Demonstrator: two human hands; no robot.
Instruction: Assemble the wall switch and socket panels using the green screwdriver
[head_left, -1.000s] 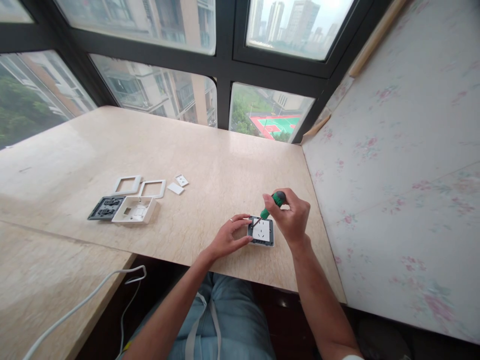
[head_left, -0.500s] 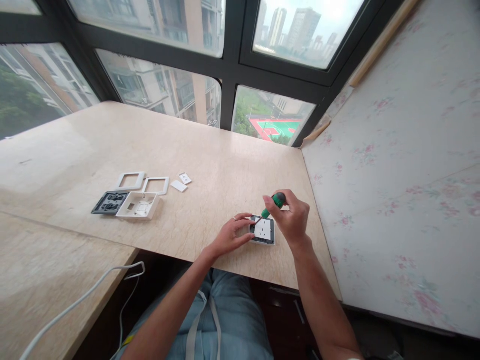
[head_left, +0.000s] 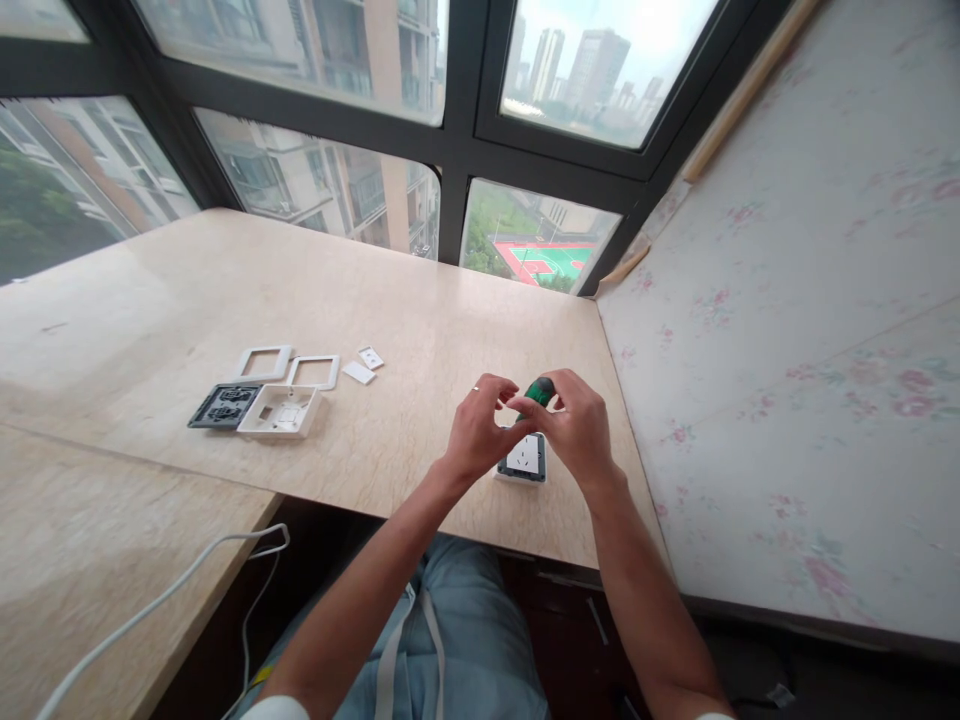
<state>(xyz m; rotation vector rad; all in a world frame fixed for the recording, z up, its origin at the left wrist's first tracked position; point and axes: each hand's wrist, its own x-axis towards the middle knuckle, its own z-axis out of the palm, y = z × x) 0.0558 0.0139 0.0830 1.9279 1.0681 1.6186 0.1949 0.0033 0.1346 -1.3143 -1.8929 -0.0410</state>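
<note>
Screwdriver (head_left: 540,392) in right hand (head_left: 585,425) — fingers closed round its green-and-black handle, which tilts; lower end hidden behind the hands. Left hand (head_left: 480,425) raised beside it, fingers curled in, thumb and fingertips close to the screwdriver; can't tell if they grip it.

Socket (head_left: 523,460) lies face up on the tabletop (head_left: 420,340), near the front edge and toward the front right corner, just below both hands; they cover part of its far side. White slotted face, dark surround, white base.

Left half of tabletop: white box (head_left: 281,410), open side up, with dark plate (head_left: 223,406) touching its left side. Two white frames (head_left: 333,374) behind, toward the window edge — two small covers (head_left: 359,373) right of those. White cable (head_left: 259,531) loops past the left front edge.
</note>
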